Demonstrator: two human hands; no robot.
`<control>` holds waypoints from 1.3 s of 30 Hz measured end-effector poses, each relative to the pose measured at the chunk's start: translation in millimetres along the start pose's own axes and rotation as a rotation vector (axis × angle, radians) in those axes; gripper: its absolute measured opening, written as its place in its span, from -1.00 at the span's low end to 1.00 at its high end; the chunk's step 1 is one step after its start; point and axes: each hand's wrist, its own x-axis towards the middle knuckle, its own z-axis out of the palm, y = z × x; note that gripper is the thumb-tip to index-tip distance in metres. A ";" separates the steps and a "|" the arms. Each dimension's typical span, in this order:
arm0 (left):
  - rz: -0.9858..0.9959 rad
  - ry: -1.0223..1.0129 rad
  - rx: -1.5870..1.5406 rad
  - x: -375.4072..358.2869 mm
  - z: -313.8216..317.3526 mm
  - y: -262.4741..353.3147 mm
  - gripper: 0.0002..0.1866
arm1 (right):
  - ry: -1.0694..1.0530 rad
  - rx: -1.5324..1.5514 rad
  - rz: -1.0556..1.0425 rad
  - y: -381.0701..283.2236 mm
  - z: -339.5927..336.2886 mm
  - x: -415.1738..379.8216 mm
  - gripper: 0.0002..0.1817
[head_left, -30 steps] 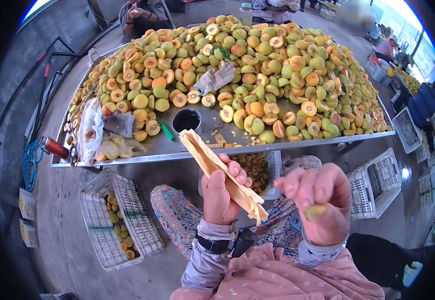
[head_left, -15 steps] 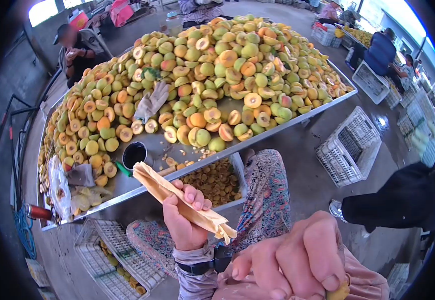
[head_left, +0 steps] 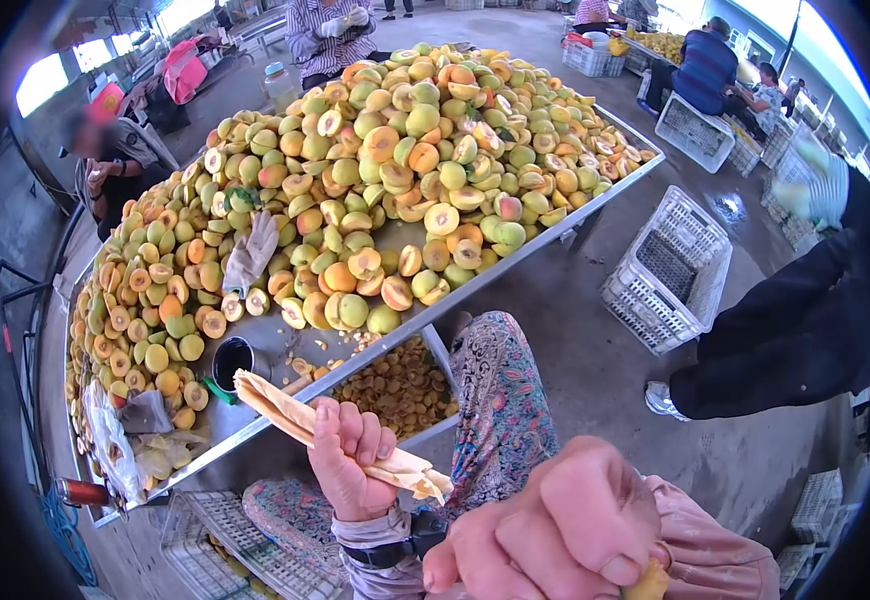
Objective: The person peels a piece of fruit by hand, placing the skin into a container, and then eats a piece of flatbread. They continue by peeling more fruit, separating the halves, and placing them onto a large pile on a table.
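Note:
My left hand [head_left: 353, 470] is closed around the middle of a rolled, pale tan flatbread [head_left: 280, 405], held slantwise in front of the table edge. Its layered, torn ends stick out on both sides of the fist. Close to the camera, my right hand [head_left: 555, 530] has its fingers curled. A small yellow-orange piece [head_left: 648, 580] shows at its fingertips, partly cut off by the lower frame edge; its kind I cannot tell.
A metal table [head_left: 515, 262] bears a heap of halved peaches [head_left: 385, 150], a glove [head_left: 252, 255], a dark cup [head_left: 235, 362] and plastic bags [head_left: 110, 440]. Underneath stands a bin of cut pieces [head_left: 395, 385]. Crates [head_left: 670, 270] stand right, where a person [head_left: 775, 330] walks; others sit around.
The view has turned, so the table and heap sit further left. Both hands keep their holds, appearing slightly further left. The walking person at right shows more fully.

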 end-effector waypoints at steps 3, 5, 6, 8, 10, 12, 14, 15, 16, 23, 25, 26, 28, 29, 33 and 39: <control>0.000 -0.015 -0.010 -1.4 3.0 -3.7 -0.73 | 0.026 0.063 0.030 0.1 5.4 -7.7 -0.78; 0.001 -0.022 -0.013 -3.1 6.9 -5.8 -0.73 | 0.033 0.077 0.030 -1.0 9.5 -8.5 -0.76; 0.013 -0.018 -0.017 -4.7 9.5 -7.3 -0.72 | 0.033 0.077 0.028 -1.4 11.2 -9.8 -0.76; 0.024 -0.026 -0.019 -5.9 12.6 -9.0 -0.71 | 0.007 0.099 0.018 -2.2 14.6 -12.5 -0.76; 0.026 -0.050 -0.010 -5.8 11.9 -11.1 -0.70 | 0.052 0.085 0.013 -1.7 24.3 -12.9 -0.76; 0.021 -0.057 -0.010 -5.6 11.4 -14.0 -0.69 | 0.105 0.075 0.004 -2.1 28.4 -13.4 -0.76; 0.021 -0.058 -0.008 -3.5 11.6 -13.5 -0.68 | 0.083 0.115 0.024 -2.4 27.5 -12.4 -0.77; 0.010 -0.052 -0.013 -3.2 11.3 -14.2 -0.68 | 0.084 0.115 0.025 -4.5 28.8 -10.9 -0.77; -0.002 -0.047 -0.019 -2.0 11.9 -15.5 -0.67 | 0.089 0.116 0.060 -8.9 30.5 -7.5 -0.76; -0.049 -0.063 -0.034 5.0 11.8 -19.5 -0.57 | 0.077 0.159 0.003 -4.6 17.9 -1.1 -0.76; -0.056 -0.051 -0.029 6.9 12.2 -22.6 -0.47 | 0.086 0.153 0.034 -9.8 13.2 -3.2 -0.77; -0.049 -0.052 -0.028 8.6 14.8 -23.1 -0.47 | 0.091 0.147 0.068 -13.2 10.7 -3.2 -0.77; -0.063 -0.057 -0.041 7.8 20.3 -24.4 -0.39 | 0.119 0.139 0.097 -20.0 15.9 3.1 -0.77; -0.053 -0.043 -0.046 8.2 20.1 -26.7 -0.34 | 0.148 0.127 0.127 -22.7 16.7 7.2 -0.76; -0.090 0.028 -0.091 4.7 37.9 -23.7 -0.34 | 0.107 0.146 0.105 -18.6 16.2 1.9 -0.75; -0.131 -0.013 -0.115 16.7 26.2 -20.7 -0.31 | 0.141 0.155 0.101 -16.3 5.3 12.7 -0.77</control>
